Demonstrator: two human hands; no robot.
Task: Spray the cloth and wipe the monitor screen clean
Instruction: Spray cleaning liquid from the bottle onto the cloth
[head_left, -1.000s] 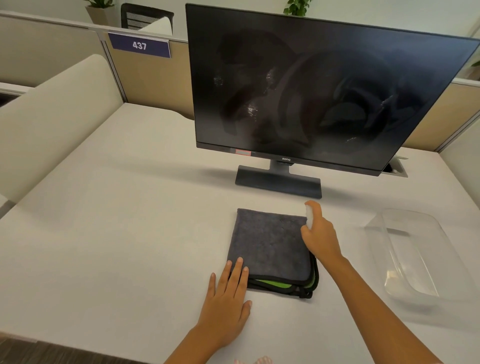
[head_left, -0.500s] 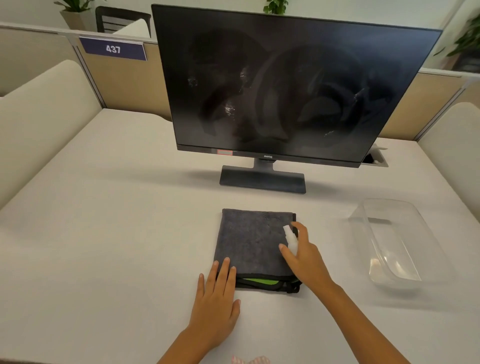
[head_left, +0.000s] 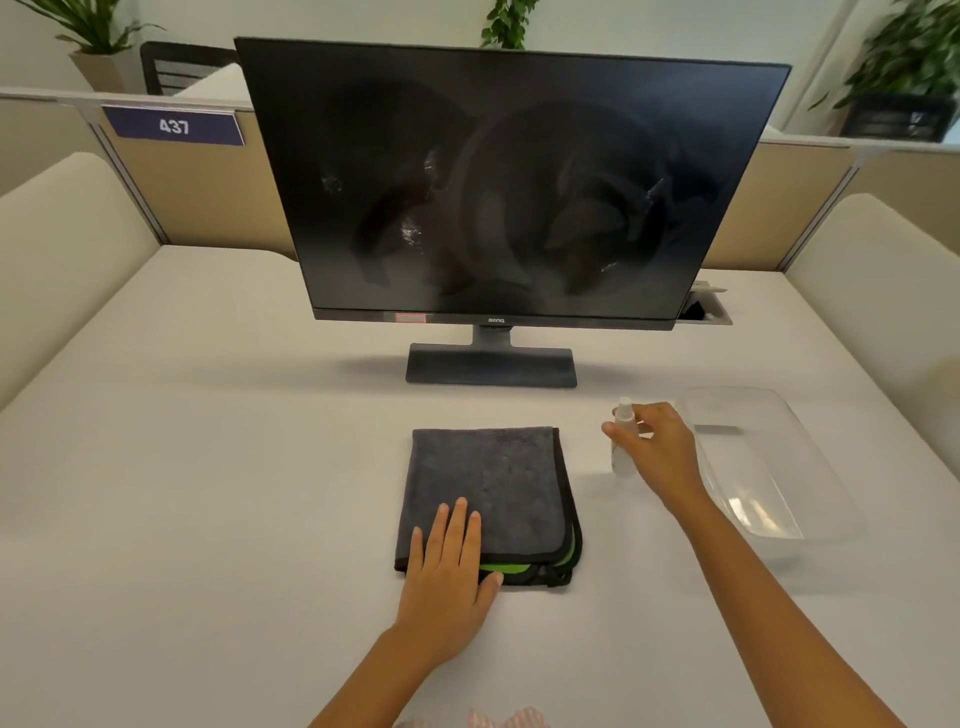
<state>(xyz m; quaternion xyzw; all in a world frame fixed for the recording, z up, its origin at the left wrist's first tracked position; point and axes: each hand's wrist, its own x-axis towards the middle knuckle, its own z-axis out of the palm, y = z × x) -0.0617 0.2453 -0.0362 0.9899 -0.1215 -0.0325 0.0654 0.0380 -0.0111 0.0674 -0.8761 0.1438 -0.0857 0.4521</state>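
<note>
A folded grey cloth (head_left: 488, 483) with a green inner layer lies on the white desk in front of the monitor (head_left: 509, 187). The dark screen shows smears and a few bright specks. My left hand (head_left: 449, 566) rests flat on the cloth's near left corner, fingers apart. My right hand (head_left: 657, 447) is to the right of the cloth, curled around a small clear spray bottle (head_left: 622, 441) that stands upright with its base at the desk surface.
A clear plastic tray (head_left: 779, 452) sits right of my right hand. The monitor's stand (head_left: 491, 366) is behind the cloth, and a cable port (head_left: 704, 309) lies at the back right. Cream partitions border the desk on both sides.
My right hand has carried the spray bottle off the cloth to the right and lowered it to the desk beside the tray. My left hand has slid further onto the cloth.
</note>
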